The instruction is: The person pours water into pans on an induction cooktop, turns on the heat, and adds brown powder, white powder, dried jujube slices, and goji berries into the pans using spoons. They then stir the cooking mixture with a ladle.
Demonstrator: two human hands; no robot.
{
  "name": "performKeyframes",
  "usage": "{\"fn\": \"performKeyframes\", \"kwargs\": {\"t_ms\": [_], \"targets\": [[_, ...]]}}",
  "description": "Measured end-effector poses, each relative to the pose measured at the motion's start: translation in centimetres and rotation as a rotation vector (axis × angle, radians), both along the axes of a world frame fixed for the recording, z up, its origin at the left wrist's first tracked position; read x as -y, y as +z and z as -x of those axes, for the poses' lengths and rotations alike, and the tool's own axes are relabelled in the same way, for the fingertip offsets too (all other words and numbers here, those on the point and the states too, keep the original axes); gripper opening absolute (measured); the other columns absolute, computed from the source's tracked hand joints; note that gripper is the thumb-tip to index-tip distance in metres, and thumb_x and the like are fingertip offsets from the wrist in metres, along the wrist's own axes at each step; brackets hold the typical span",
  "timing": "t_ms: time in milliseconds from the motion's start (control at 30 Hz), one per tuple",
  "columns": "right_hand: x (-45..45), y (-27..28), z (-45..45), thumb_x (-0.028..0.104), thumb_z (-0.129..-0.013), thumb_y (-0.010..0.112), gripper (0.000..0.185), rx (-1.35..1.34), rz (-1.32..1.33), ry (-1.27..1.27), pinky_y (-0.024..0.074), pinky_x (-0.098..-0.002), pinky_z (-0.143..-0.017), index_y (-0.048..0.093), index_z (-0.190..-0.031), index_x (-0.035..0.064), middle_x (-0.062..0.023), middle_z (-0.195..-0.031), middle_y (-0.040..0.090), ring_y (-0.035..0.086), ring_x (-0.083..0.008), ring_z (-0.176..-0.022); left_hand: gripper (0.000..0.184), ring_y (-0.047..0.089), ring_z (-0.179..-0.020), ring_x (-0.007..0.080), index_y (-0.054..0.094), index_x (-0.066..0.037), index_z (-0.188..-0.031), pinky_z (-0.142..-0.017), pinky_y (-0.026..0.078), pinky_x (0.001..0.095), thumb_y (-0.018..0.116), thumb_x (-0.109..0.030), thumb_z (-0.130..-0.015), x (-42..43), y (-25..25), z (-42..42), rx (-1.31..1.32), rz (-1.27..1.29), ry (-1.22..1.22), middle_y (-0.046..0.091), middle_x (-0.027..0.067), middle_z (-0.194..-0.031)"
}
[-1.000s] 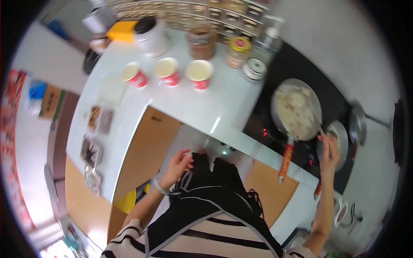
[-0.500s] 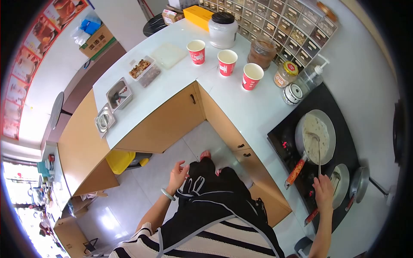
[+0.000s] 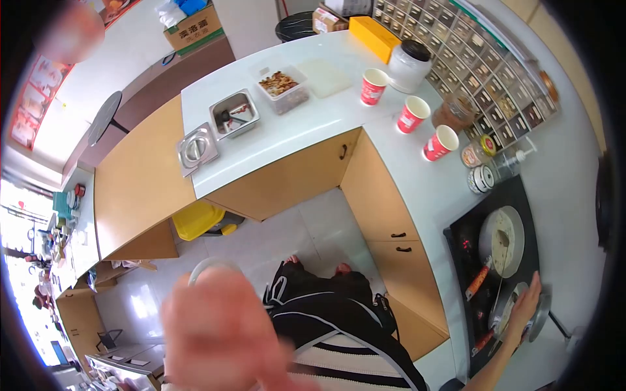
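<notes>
Raised close to the camera, my left hand (image 3: pixel 218 332) is a large blur whose fingers cannot be made out; a pale bangle (image 3: pixel 218 262) shows behind it. My right hand (image 3: pixel 525 305) is over the smaller pan at the front of the black stove (image 3: pixel 460 267), its fingers stretched out and seemingly holding nothing. A ladle (image 3: pixel 503 240) rests in the larger pan (image 3: pixel 518 236), which contains a creamy, flecked mixture. Its thin handle leans over the rim toward the smaller pan (image 3: pixel 499 319), which my hand partly covers.
Three red paper cups (image 3: pixel 373 88) stand on the white counter (image 3: pixel 306 120), with jars and a pump bottle (image 3: pixel 512 159) beyond. Further left are a tub of nuts (image 3: pixel 282 90), a steel container (image 3: pixel 235 116) and a steel lid (image 3: pixel 197 150). Small drawers (image 3: pixel 469 65) line the back.
My left hand has risen from beside my waist toward the camera. My right hand has come off the ladle handle and opened. The view has turned, shifting the counter rightward.
</notes>
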State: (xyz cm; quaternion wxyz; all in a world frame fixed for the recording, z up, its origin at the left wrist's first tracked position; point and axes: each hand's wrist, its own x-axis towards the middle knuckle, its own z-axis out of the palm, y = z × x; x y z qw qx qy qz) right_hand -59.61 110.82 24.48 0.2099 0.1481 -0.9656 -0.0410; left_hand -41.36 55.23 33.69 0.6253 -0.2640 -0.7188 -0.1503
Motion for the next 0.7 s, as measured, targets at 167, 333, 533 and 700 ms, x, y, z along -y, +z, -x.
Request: {"fn": "performKeyframes", "kwargs": {"t_ms": [167,333,533,700], "targets": [[16.2,-0.3,3.4,0.003,-0.093,0.049,0.035,-0.093,0.354,0.259,0.0405,-0.0350,-0.097,0.050,-0.128,0.0010,-0.0172,-0.123,0.055,0.052,-0.0326,-0.114,0.017,0.040,-0.071,0.0096,0.067,-0.018,-0.091,-0.065,0.032,0.0223,0.060,-0.031,-0.084,6.8,2.8,0.0,-0.259,0.208,-0.416,0.054,-0.0029,-0.093],[36.1,-2.9,6.9,0.002,-0.088,0.056,0.030,0.083,0.331,0.675,0.0445,-0.0363,-0.089,0.056,-0.118,0.0000,-0.0172,-0.113,0.059,0.057,-0.0321,-0.103,0.028,0.049,-0.082,0.0161,0.063,-0.016,-0.085,-0.071,0.038,0.0318,0.053,-0.042,-0.087,12.3,1.4,-1.8,-0.499,0.147,0.044,0.059,-0.0029,-0.090],[55.1,-11.9,19.3,0.005,-0.091,0.054,0.023,0.440,0.742,0.789,0.0455,-0.0323,-0.084,0.060,-0.112,0.0005,-0.0137,-0.105,0.060,0.058,-0.0276,-0.096,0.016,0.056,-0.087,0.0177,0.059,0.001,-0.105,-0.079,0.046,0.0294,0.052,-0.009,-0.094,28.5,-13.1,4.3,0.289,-0.888,0.535,0.061,0.0094,-0.096],[70.1,-22.9,35.5,0.015,-0.090,0.056,0.027,0.454,0.668,0.575,0.0463,-0.0381,-0.087,0.057,-0.115,0.0031,-0.0152,-0.113,0.056,0.058,-0.0284,-0.101,0.053,0.057,-0.107,0.0256,0.047,-0.003,-0.131,-0.095,0.039,0.0372,0.064,-0.027,-0.087,44.3,-35.5,8.2,1.057,-0.789,1.320,0.056,0.0166,-0.122]]}}
